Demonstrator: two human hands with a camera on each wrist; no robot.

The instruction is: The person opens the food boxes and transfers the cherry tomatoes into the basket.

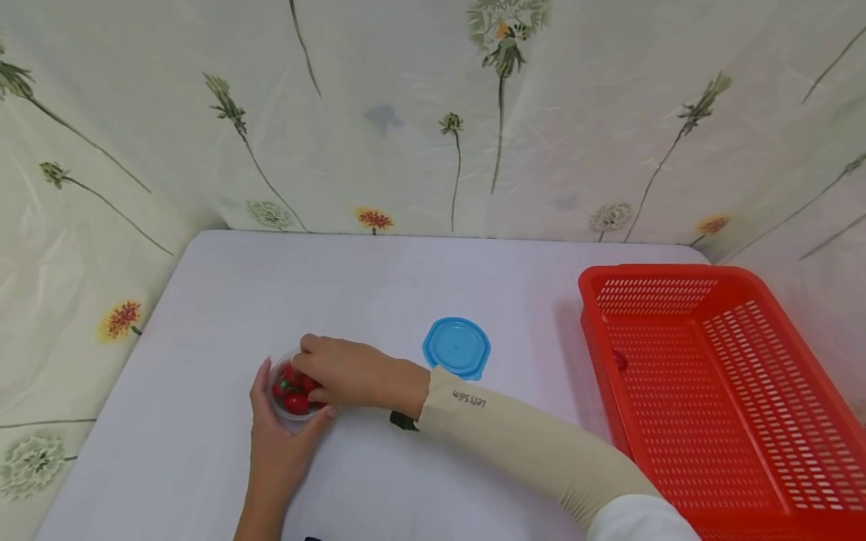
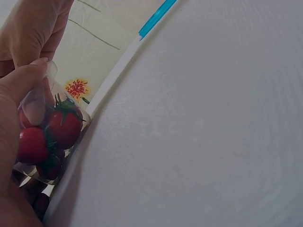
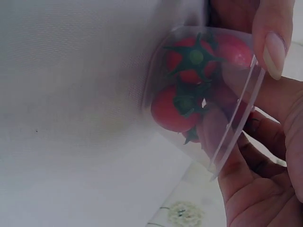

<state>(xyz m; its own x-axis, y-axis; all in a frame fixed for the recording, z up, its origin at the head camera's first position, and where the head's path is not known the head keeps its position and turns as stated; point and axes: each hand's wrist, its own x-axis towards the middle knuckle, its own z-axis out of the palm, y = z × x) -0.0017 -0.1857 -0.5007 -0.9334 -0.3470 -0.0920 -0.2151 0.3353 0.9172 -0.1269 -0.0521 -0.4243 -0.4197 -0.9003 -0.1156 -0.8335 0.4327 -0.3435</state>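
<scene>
My left hand (image 1: 283, 443) grips a small clear plastic container (image 1: 289, 424) standing on the table, its thumb and fingers spread round the wall. Several red cherry tomatoes (image 1: 296, 403) with green stems lie inside; they show through the wall beside a tomato (image 3: 174, 109) in the right wrist view. From above, my right hand (image 1: 352, 373) reaches into the container, thumb and fingers pinching a tomato among the others. That tomato is mostly hidden by the fingers. In the left wrist view the container lip (image 2: 52, 71) is under my left thumb.
A blue lid (image 1: 457, 347) lies on the white table (image 1: 379, 293), right of the container. At the far right stands a large red plastic basket (image 1: 710, 406) with a small red tomato (image 1: 619, 361) by its left wall. Flowered sheeting (image 1: 406, 113) hangs behind the table.
</scene>
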